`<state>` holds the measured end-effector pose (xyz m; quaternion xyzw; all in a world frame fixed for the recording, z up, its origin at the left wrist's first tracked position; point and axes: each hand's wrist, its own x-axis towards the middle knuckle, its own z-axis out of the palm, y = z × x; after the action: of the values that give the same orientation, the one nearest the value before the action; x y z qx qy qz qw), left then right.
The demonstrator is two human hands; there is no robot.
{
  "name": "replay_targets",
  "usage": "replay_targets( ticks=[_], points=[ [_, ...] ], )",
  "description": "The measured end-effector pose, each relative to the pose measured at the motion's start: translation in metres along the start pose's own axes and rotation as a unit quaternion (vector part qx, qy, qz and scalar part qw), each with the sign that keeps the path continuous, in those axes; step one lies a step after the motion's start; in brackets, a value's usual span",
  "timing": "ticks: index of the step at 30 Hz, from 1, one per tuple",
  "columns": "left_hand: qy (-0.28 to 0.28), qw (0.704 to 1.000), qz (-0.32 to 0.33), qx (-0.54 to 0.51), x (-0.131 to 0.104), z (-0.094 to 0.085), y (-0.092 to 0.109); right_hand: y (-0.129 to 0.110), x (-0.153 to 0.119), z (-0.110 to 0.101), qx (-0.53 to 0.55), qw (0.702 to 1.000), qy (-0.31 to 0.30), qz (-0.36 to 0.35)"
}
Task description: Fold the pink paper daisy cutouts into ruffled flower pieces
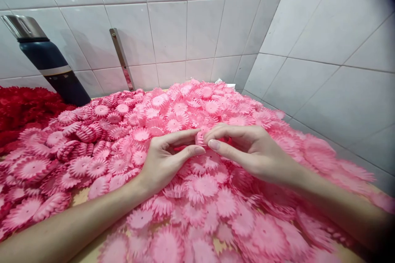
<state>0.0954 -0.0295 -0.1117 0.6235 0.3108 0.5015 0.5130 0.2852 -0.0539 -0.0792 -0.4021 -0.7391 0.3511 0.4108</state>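
And here we are, both hands mid-frame, right over the pile! L hand (163, 158) comes in from lower L, thumb below, fingers above, and its grip is closed on a small pink flower (200, 139), frilly edge showing btwn the tips. R hand (247, 150) is opposite, thumb and fingertips narrowed right at the flower's R edge; can't tell if that grip is pinching it or only touching. So the flower sits btwn the two hands, approx mid-pic, w/ the big pink pile (205, 185) under and behind it.

What a pile! Frilly-edged discs, lots w/ a tiny dark dot at centre, lying flat, tilted, overlapping, etc. Over on the L the darker pink discs (86, 133) bunch up, some edge-on, and past those, far L, a red heap (21, 111). Bits of yellowish bench (82, 197) peek thru near the L forearm.

At the back: dark blue bottle (51, 61), silver top, pale band, looking tilted in this view. Metal strip (120, 55) against the tiled wall (168, 33), white scrap (230, 86) behind the pile, nr the corner.
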Motion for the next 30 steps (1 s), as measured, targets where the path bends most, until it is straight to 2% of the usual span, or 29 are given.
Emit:
replay_targets(
  ticks=[8, 20, 23, 26, 30],
  points=[
    [-0.005, 1.0, -0.011, 0.002, 0.0, 0.0, 0.0, 0.0, 0.0, 0.001, -0.012, 1.0, 0.001, -0.011],
    [-0.012, 0.999, -0.022, -0.021, 0.001, 0.002, 0.0, 0.001, 0.0, 0.001, -0.014, 1.0, 0.002, 0.008],
    [-0.019, 1.0, -0.012, -0.009, 0.0, 0.002, 0.0, 0.0, 0.001, 0.0, 0.007, 1.0, 0.009, 0.006],
    [-0.053, 0.998, 0.016, 0.014, -0.002, 0.001, 0.002, -0.003, 0.001, -0.004, 0.012, 1.0, 0.023, 0.004],
    [-0.092, 0.991, 0.064, 0.079, -0.007, -0.001, 0.006, -0.007, 0.005, -0.009, 0.001, 0.996, 0.088, -0.01]
  ],
)
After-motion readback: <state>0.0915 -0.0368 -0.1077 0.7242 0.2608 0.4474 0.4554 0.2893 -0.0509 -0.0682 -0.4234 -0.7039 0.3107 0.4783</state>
